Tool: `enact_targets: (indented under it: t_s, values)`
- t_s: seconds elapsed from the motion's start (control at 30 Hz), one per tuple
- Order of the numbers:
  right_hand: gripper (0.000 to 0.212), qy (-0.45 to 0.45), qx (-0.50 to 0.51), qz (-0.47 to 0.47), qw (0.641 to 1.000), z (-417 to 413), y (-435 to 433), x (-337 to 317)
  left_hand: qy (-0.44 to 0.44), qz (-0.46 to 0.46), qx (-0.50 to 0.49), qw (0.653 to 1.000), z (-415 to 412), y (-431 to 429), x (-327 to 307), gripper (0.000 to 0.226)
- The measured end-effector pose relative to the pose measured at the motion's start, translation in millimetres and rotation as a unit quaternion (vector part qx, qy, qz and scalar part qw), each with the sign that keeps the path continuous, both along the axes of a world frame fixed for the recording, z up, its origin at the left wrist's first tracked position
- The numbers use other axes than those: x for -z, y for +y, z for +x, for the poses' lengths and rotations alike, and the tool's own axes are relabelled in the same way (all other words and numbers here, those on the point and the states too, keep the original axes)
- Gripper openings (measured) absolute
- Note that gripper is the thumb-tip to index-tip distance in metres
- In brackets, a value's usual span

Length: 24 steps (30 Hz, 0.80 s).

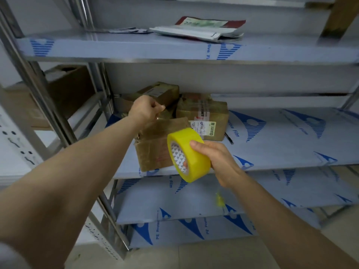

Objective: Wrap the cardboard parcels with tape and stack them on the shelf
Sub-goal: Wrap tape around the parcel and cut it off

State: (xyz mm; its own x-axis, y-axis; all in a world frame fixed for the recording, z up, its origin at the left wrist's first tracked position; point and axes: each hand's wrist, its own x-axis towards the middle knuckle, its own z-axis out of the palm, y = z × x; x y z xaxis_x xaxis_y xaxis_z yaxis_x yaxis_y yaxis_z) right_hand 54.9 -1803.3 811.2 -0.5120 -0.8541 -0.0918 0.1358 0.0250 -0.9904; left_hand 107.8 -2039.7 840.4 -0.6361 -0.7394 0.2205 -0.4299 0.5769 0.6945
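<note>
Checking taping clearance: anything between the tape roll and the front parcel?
Nothing visible. The right hand holds the roll just in front of the parcel, which sits at the shelf edge. The left hand, curled, is above the parcel's far edge, off that path; whether it holds anything is unclear.

The left hand point(144, 111) hides whatever it pinches and part of the rear parcel point(161, 90).

at least three parcels point(153, 150) point(202, 113) point(161, 90), one tape roll point(187, 144)
</note>
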Motion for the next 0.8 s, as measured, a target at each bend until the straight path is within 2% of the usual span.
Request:
enact_targets:
  t_s: [0.2, 0.33, 0.47, 0.67, 0.8]
  values:
    - [0.027, 0.034, 0.157, 0.048, 0.986, 1.5, -35.1, 10.6, -0.056, -0.012, 0.046, 0.997, -22.2, -28.0, 21.4, 0.020]
    - [0.033, 0.044, 0.201, 0.086, 0.975, 3.1, -50.6, 18.4, -0.120, -0.040, 0.087, 0.988, -33.7, -41.5, 29.6, 0.024]
    - [0.031, 0.031, 0.232, 0.103, 0.967, 5.2, -60.7, 19.9, -0.175, -0.090, 0.106, 0.975, -35.6, -48.6, 39.4, 0.025]
    - [0.027, 0.024, 0.251, 0.123, 0.960, 0.4, -59.6, 15.9, -0.124, -0.082, 0.091, 0.985, -34.6, -48.8, 48.0, 0.022]
    - [0.026, 0.025, 0.252, 0.121, 0.960, 0.4, -60.1, 14.5, -0.117, -0.035, 0.083, 0.989, -34.5, -52.8, 53.3, 0.023]
